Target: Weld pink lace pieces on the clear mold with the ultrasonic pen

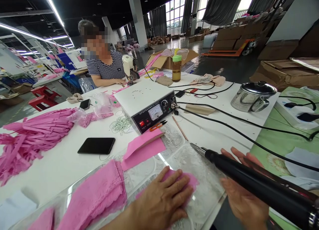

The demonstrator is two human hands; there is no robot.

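My left hand (166,197) lies flat with fingers spread, pressing a pink fabric piece (193,179) onto a clear, scuffed sheet (206,172). My right hand (243,193) is loosely around a thick black pen-shaped handpiece (239,170) with a pointed metal tip; the handpiece hides part of the palm. The tip points left, close above the sheet. Beside my left hand is a stack of pink lace-edged fabric (99,193). A folded pink piece (143,148) lies beyond it, before a black control box (152,114) with a dial, a lit red switch and cables.
Orange-handled snips (157,125), a brown stick (179,127) and a phone (96,146) lie nearby. Pink strips (37,133) are heaped at left. A lidded metal pot (253,96) and a power strip (296,114) stand at right. Across the table a person (107,69) sits at a sewing machine (129,69).
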